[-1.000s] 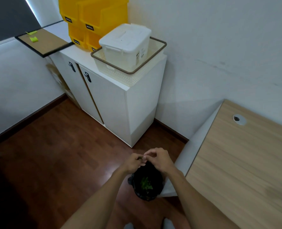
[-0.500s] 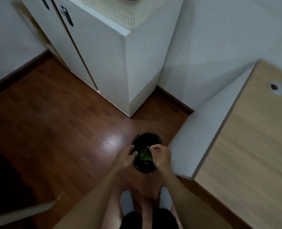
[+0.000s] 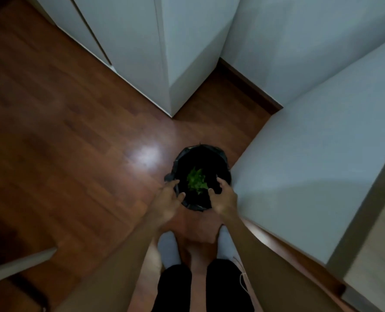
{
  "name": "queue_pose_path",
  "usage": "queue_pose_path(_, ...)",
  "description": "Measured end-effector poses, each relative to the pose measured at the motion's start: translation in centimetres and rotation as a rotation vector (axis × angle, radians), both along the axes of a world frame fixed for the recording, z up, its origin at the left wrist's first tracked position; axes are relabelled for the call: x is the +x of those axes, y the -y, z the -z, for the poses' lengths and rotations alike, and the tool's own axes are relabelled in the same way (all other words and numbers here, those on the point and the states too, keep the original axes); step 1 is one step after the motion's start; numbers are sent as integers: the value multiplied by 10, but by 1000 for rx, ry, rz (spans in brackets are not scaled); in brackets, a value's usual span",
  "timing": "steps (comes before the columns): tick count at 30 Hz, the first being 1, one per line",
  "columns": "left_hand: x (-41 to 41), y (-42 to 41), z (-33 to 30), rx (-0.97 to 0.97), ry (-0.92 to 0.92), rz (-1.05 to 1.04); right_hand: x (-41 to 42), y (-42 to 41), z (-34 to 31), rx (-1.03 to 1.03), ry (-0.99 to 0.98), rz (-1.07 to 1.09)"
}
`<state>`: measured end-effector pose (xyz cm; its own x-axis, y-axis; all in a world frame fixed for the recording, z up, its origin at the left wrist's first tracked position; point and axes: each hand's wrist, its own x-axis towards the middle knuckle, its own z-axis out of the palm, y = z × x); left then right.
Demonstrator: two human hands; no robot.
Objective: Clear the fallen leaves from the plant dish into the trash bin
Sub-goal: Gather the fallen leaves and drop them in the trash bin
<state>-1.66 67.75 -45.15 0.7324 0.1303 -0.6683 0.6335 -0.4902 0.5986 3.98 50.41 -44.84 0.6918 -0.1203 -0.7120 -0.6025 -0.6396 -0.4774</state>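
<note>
A small round trash bin point(image 3: 211, 154) lined with a black bag stands on the wooden floor just ahead of my feet. Green leaves point(image 3: 196, 181) lie in a clump at its bottom. My left hand point(image 3: 168, 199) hovers at the bin's left rim with fingers spread and nothing in it. My right hand point(image 3: 223, 194) is at the right rim, fingers apart and curled a little over the bag's edge, holding nothing that I can see. The plant dish is not in view.
A white cabinet point(image 3: 164, 52) stands behind the bin. The white side panel of a desk point(image 3: 311, 165) rises close to the bin's right. My feet in light socks point(image 3: 169, 248) are just behind the bin. Open wooden floor point(image 3: 63, 143) stretches to the left.
The view has tilted down onto the bin. My hands, pinched together above it a second ago, have dropped, parted to either rim and spread their fingers.
</note>
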Motion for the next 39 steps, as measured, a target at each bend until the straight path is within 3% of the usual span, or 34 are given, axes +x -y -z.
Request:
queue_pose_path(5,-2,6,-7,-23,-84,4,-4,5,-2,-47,-49,-54)
queue_pose_path(9,4,8,-19,2,-72,19,1,3,-7,40,-86,-57)
queue_pose_path(14,4,5,-22,5,-72,33,5,-1,-9,57,-58,-33)
queue_pose_path(19,-3,-2,-52,49,-89,117,-3,-13,-41,28,-17,-149)
queue_pose_path(28,50,-43,-204,170,79,229,53,-53,-203,156,208,-334)
queue_pose_path(39,96,-21,-416,307,325,349,68,27,-414,120,514,-368)
